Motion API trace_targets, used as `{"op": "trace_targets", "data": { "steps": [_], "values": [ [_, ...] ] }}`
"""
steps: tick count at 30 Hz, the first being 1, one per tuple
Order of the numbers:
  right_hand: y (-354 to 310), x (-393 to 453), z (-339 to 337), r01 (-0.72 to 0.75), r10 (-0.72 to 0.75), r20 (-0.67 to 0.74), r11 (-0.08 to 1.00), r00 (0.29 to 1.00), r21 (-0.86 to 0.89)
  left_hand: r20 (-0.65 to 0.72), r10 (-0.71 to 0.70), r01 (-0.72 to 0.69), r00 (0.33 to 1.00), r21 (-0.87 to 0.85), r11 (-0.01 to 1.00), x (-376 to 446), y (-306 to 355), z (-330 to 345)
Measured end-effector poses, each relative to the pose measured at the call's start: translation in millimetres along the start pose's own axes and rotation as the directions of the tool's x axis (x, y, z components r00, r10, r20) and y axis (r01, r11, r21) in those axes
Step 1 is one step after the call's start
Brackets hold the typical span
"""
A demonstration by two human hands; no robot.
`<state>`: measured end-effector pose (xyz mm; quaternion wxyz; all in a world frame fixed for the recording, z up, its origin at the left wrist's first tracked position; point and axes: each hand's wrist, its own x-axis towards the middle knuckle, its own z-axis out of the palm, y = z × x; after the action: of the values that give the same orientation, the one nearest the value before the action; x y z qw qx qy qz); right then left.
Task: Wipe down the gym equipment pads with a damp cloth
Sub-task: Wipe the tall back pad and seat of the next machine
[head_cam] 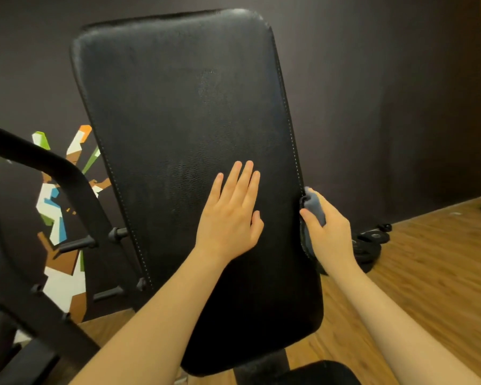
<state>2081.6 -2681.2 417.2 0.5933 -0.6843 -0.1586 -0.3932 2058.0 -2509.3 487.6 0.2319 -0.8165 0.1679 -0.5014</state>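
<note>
One black back pad fills the frame centre, tilted upright. Left hand lies flat on its lower face, fingers straight, bracing it. Right hand grips a grey cloth against the pad's right edge, centre right of frame. Current step: edge wiping. Next move likely requires sliding along the seam. Seat pad at bottom is cut off; cloth dampness cannot be determined.

A single wide-angle camera on the person's head looks forward and down, close to the tilted back pad of the bench, which fills the middle of the view. Both forearms reach in from the bottom edge; wall and floor curve around it.
</note>
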Motion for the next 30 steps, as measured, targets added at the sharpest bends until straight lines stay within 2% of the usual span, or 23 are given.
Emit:
{"op": "trace_targets", "data": {
  "steps": [5, 9, 12, 17, 22, 27, 30],
  "values": [
    [17, -23, 15, -0.082, 0.081, -0.07, 0.997, 0.994, -0.009, -0.009, -0.01, 0.011, 1.0, 0.02, 1.0, -1, 0, 3],
    [41, -68, 1, -0.161, 0.163, 0.044, 0.986, 0.986, -0.049, -0.007, -0.015, 0.016, 1.0, 0.035, 0.999, -1, 0, 4],
    [44, -71, -8, -0.179, 0.188, 0.101, 0.979, 0.977, -0.093, 0.003, -0.026, 0.026, 1.0, 0.039, 0.999, -2, 2, 3],
    [19, -31, -4, -0.1, 0.1, 0.042, 0.995, 0.994, -0.006, 0.0, -0.022, 0.022, 1.0, 0.023, 0.999, -2, 3, 2],
    [26, -43, 9, -0.206, 0.206, -0.021, 0.979, 0.978, 0.009, -0.013, -0.016, 0.017, 1.0, 0.032, 0.999, -3, 2, 3],
    [49, -92, -7, -0.331, 0.334, 0.095, 0.942, 0.938, -0.05, 0.003, -0.021, 0.021, 1.0, 0.048, 0.999, -2, 1, 3],
    [49, -93, -22, -0.316, 0.336, 0.171, 0.939, 0.926, -0.133, 0.016, -0.024, 0.024, 1.0, 0.032, 0.999, -2, 2, 1]
  ]
}}
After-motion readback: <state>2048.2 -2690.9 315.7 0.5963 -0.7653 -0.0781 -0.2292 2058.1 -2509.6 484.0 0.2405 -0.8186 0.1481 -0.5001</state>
